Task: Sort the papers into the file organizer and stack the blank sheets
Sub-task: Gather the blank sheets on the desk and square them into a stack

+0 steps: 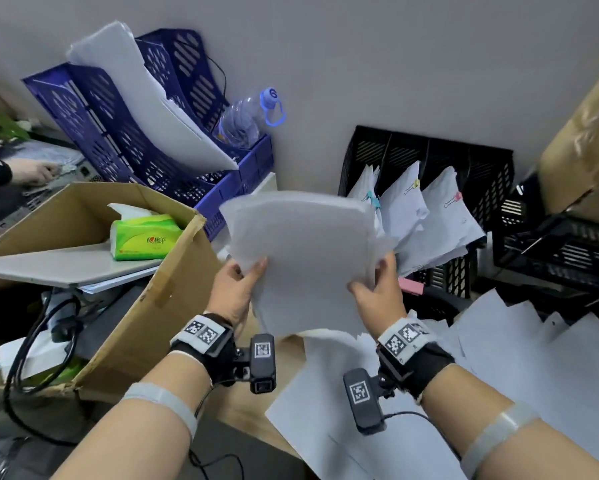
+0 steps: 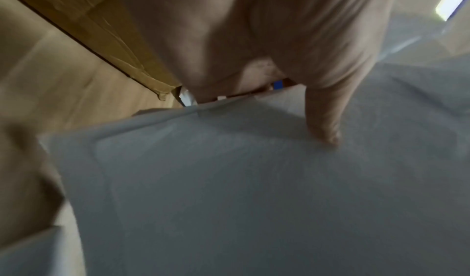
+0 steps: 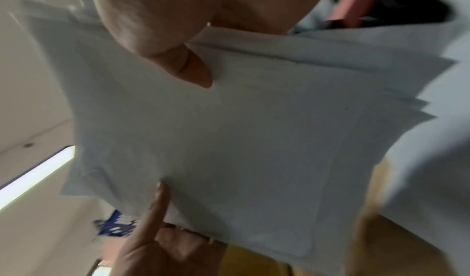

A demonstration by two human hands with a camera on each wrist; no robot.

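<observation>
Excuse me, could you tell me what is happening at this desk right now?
A person is holding a stack of blank white sheets up in the air with both hands: the left hand grips its lower left edge, the right hand its lower right edge. Behind it, a black mesh file organizer against the wall already holds clipped paper bundles. More loose white papers lie spread on the wooden desk, apparently unsorted. A blue plastic file organizer at the left holds other white sheets.

matt paper sheets [image 1: 301,254], perforated plastic organizer [image 1: 429,150]
</observation>
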